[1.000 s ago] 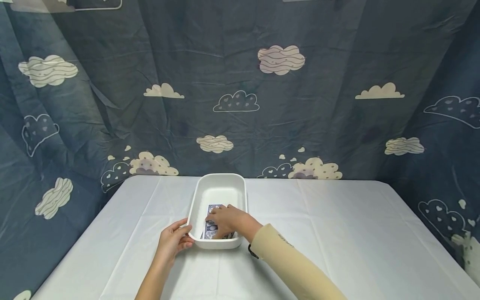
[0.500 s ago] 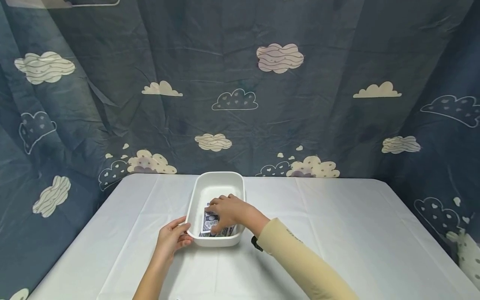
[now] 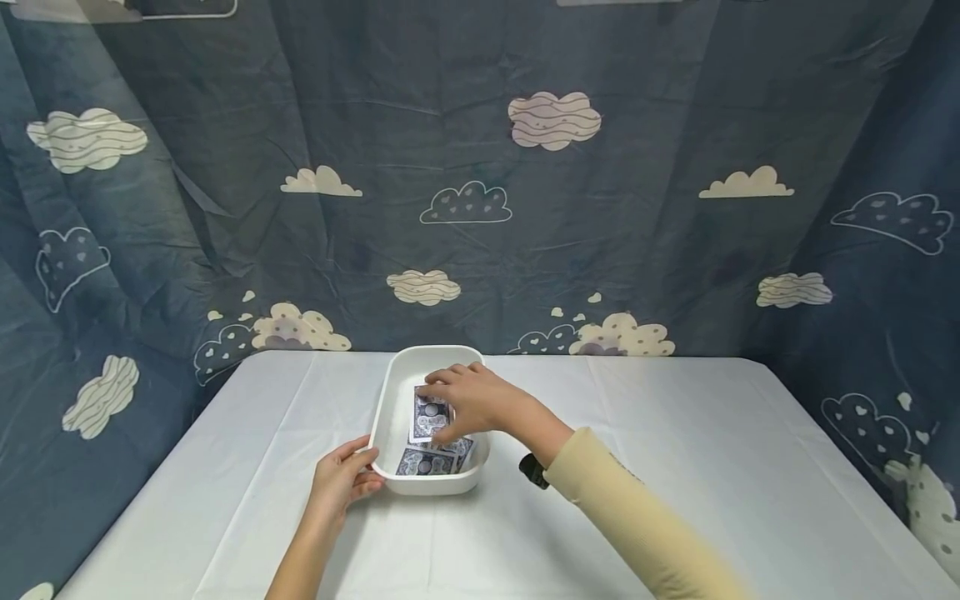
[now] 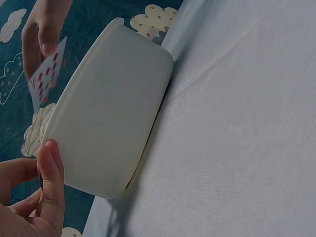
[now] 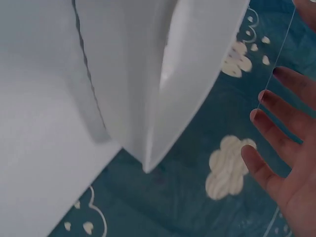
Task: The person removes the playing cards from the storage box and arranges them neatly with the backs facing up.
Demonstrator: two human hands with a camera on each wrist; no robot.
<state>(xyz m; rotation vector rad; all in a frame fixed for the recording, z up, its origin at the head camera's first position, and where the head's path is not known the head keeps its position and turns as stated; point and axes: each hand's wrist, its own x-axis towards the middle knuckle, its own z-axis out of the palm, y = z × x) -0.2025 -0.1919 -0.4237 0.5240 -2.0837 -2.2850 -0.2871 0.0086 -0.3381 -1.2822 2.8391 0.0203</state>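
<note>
So the right hand (image 3: 468, 400) is up over the white tray (image 3: 386, 417), pinching one playing card (image 3: 429, 414) by its edges, thumb on one side and fingers on the other. The card is lifted clear of the tray floor (the left wrist view shows its red-pip face (image 4: 45, 74) held above the rim). More cards (image 3: 431, 461) lie face down, blue backs up, at the near end of the tray. The left hand (image 3: 347, 479) rests against the tray's near left corner, fingers loosely curved on the wall, thumb (image 4: 52, 168) on the outside. The tray sits on a white tablecloth (image 3: 675, 467), cloud-print curtain (image 3: 480, 167) behind
</note>
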